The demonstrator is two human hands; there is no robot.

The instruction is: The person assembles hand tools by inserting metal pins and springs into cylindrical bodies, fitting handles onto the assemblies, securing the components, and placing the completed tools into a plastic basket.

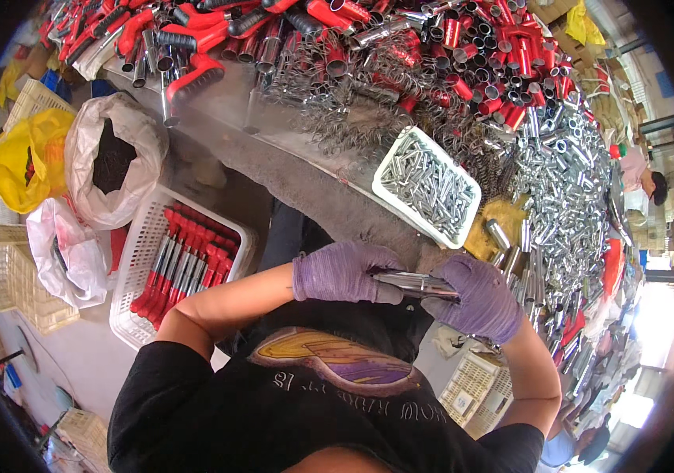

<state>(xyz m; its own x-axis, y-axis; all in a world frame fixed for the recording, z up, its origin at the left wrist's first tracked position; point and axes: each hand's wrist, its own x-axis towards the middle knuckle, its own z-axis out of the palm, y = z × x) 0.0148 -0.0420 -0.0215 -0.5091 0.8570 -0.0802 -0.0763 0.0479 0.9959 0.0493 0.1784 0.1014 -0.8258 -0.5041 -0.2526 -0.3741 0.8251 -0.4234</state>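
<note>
Sprawling under loose metal, the workbench [274,169] is the biggest thing from where I stand; its near edge runs slantwise in front of the person. Red-and-black grips [195,35] crowd its far left, wire springs [352,118] its middle, silver tubes [565,181] its right side. Off the near edge, to the left: a white crate [136,260] of red-and-silver tools [183,272], side by side. At the bench's near edge, a white tray [412,214] heaped with short silver pins [435,185].

Hands next, both in purple knit gloves. Left hand [345,273] closed on one end of some long, narrow silver metal parts [412,282]; right hand [482,296] wrapped about the other end, mostly hiding it. The parts lie crosswise before the person's body, seemingly just off the bench's near edge, near the tray's closest corner. One piece or several layered: can't tell for sure.

Handling, my guess: stiff, fairly light, not fragile. Shiny faces probably slick, so the knit should help; thin edges could nip. Best hold: both ends, squeezed flat; if layered, a one-ended grip might let them fan or slide out.
</note>
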